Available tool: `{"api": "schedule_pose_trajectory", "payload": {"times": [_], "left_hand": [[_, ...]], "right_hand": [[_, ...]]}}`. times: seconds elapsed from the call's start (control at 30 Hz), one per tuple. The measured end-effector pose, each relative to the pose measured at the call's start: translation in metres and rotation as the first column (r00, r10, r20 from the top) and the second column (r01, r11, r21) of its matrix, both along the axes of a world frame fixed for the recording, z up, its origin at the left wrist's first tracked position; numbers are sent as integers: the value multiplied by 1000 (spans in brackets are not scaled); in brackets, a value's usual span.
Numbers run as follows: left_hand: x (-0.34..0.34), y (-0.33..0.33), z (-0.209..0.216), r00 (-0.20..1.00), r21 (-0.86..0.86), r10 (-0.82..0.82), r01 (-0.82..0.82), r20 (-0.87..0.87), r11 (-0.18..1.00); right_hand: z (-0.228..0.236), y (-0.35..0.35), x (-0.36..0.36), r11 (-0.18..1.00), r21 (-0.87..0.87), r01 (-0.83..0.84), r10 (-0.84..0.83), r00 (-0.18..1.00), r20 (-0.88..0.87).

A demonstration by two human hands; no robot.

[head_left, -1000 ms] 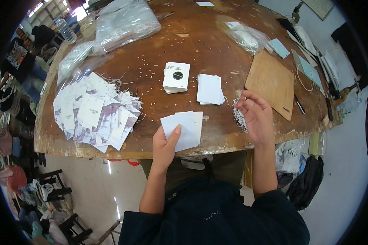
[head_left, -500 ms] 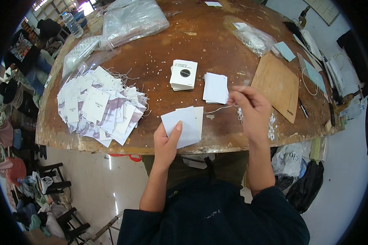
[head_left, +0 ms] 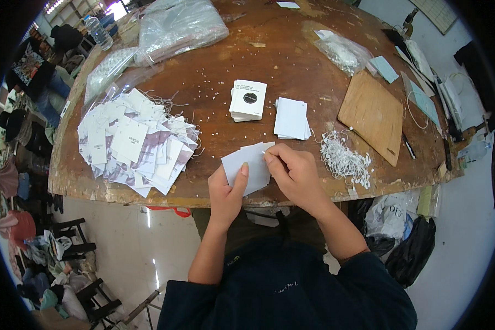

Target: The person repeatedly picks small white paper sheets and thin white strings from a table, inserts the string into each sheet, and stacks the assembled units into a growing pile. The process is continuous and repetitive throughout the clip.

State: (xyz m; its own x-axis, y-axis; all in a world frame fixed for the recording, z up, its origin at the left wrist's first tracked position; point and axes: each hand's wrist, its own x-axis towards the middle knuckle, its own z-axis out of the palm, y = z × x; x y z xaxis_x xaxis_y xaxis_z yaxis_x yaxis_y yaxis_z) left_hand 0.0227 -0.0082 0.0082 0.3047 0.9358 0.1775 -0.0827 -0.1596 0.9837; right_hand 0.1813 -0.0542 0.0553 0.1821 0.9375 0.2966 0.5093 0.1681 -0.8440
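Observation:
My left hand [head_left: 227,190] is closed on a few white tag cards [head_left: 243,165], fanned slightly, with its thumb flat across the front one. At their upper right corner, my right hand [head_left: 292,171] is in a pinch, its fingertips touching the cards. The white string in that pinch is mostly hidden by the fingers. Beyond the hands stand a stack of printed tags with a black round mark [head_left: 248,100] and a stack of plain white cards [head_left: 291,119]. A tangled bunch of white tag strings [head_left: 345,158] lies to the right of my right hand.
A large heap of strung tags [head_left: 135,143] covers the table's left side. Clear plastic bags [head_left: 179,30] lie behind it, near a water bottle [head_left: 97,33]. On the right are a wooden board [head_left: 371,118], a pen [head_left: 408,145] and a plastic pouch [head_left: 344,54]. Small white bits dot the tabletop.
My right hand has come left and down from beside the plain card stack to the corner of the held cards, uncovering the string bunch. The cards are drawn closer together.

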Motion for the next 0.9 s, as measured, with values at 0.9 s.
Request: {"api": "schedule_pose_trajectory", "payload": {"times": [0.9], "left_hand": [[-80, 58, 4, 578, 973, 786, 61, -217, 224]], "right_hand": [[-3, 94, 49, 961, 143, 238, -253, 963, 94]]}}
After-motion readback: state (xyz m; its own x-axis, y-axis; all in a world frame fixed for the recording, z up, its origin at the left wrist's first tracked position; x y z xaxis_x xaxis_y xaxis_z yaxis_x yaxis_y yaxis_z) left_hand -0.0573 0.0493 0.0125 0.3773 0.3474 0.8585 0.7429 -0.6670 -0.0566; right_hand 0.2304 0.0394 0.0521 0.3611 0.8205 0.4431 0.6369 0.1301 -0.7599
